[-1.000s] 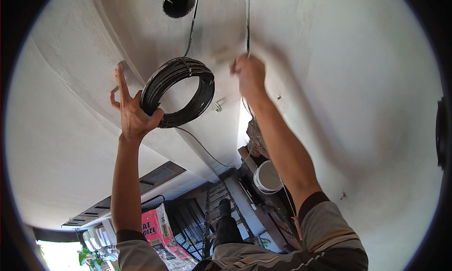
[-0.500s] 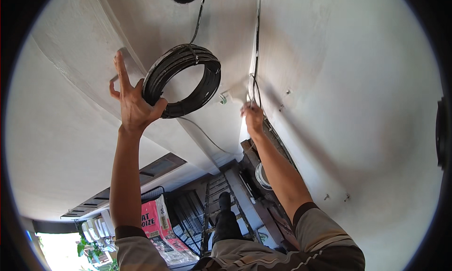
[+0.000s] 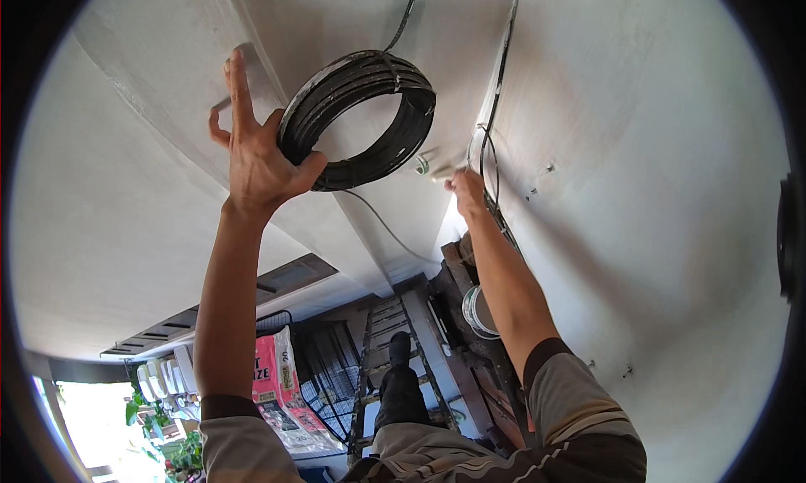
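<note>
A thick coil of black cable (image 3: 367, 168), smeared with white, hangs from a cable under the pale ceiling. My left hand (image 3: 262, 164) holds its near left side, thumb over the lower edge and other fingers spread up toward the ceiling. To the right, my right hand (image 3: 467, 189) is closed in the corner between ceiling and wall. It grips a pale, blurred tool that looks like a paintbrush (image 3: 442, 175); most of its handle is hidden. Dark cables (image 3: 500, 71) run along the corner past this hand. A small green-and-white fitting (image 3: 422, 165) sits beside the tool.
Below me stands a ladder (image 3: 388, 319), with my foot on it. A white round bucket (image 3: 471, 313) rests by the wall under my right forearm. A pink-and-white sack (image 3: 288, 374) and a black wire rack (image 3: 327, 357) are lower left. Small fixings (image 3: 550, 169) protrude from the wall.
The view has shifted, so the coil and cables appear farther right and higher. My right hand has moved toward the coil side of the cables. My left hand keeps its hold.
</note>
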`<state>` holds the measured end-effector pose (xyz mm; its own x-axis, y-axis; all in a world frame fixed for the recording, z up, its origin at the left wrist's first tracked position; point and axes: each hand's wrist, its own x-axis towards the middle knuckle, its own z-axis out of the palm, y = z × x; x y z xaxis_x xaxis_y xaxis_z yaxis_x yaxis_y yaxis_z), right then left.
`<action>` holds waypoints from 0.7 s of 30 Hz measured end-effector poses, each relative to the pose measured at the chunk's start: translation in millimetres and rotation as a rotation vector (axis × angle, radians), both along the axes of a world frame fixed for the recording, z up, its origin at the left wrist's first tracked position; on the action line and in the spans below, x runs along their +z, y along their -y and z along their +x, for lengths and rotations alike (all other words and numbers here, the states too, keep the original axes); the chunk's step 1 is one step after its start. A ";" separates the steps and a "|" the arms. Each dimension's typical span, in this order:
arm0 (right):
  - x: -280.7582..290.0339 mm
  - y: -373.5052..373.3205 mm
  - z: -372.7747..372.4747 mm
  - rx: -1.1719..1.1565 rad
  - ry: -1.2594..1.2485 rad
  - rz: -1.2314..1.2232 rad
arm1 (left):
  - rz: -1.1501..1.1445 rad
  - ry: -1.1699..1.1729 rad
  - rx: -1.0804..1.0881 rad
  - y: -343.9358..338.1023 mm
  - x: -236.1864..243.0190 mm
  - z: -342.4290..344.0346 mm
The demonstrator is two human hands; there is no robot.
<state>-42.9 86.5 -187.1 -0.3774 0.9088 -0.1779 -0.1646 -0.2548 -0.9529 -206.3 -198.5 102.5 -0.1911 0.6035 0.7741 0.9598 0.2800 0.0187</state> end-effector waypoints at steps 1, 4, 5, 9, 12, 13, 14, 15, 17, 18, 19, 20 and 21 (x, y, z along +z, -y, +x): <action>19.4 3.0 -5.1 0.004 -0.017 0.040 | 0.004 -0.022 -0.005 4.3 -1.3 -3.3; 113.5 26.7 -20.3 -0.064 -0.004 0.170 | 0.015 -0.050 -0.002 12.1 -1.7 -9.5; 142.1 27.7 -16.0 -0.052 -0.004 0.251 | 0.024 -0.056 -0.008 11.7 -1.5 -8.8; 254.0 66.2 24.0 -0.023 -0.330 0.747 | 0.020 -0.022 0.004 15.8 2.2 -8.9; 213.8 83.6 41.1 -0.054 -0.201 1.018 | 0.043 -0.062 -0.021 11.2 -1.1 -14.3; 184.7 91.1 42.7 -0.052 -0.143 1.167 | 0.036 -0.059 -0.014 9.2 -2.0 -14.2; 158.0 107.1 41.2 -0.056 -0.052 1.189 | 0.024 -0.058 -0.001 10.5 -2.7 -14.4; 129.2 123.2 37.0 -0.059 0.040 1.209 | 0.019 -0.060 0.004 12.3 -2.1 -13.9; 55.4 132.9 25.2 0.068 0.241 0.910 | 0.040 -0.067 -0.013 9.6 -2.2 -12.2; 17.5 123.9 18.0 0.056 0.246 0.906 | 0.038 -0.067 -0.026 7.1 -0.9 -10.2; -18.6 107.8 10.6 0.068 0.400 0.649 | 0.040 -0.058 -0.022 1.9 -0.2 -8.1; -42.9 98.8 2.3 0.092 0.537 0.381 | 0.033 -0.050 -0.004 1.4 -0.8 -7.9; -55.4 98.9 -7.8 0.102 0.528 0.372 | 0.021 -0.056 0.004 6.1 -3.1 -10.6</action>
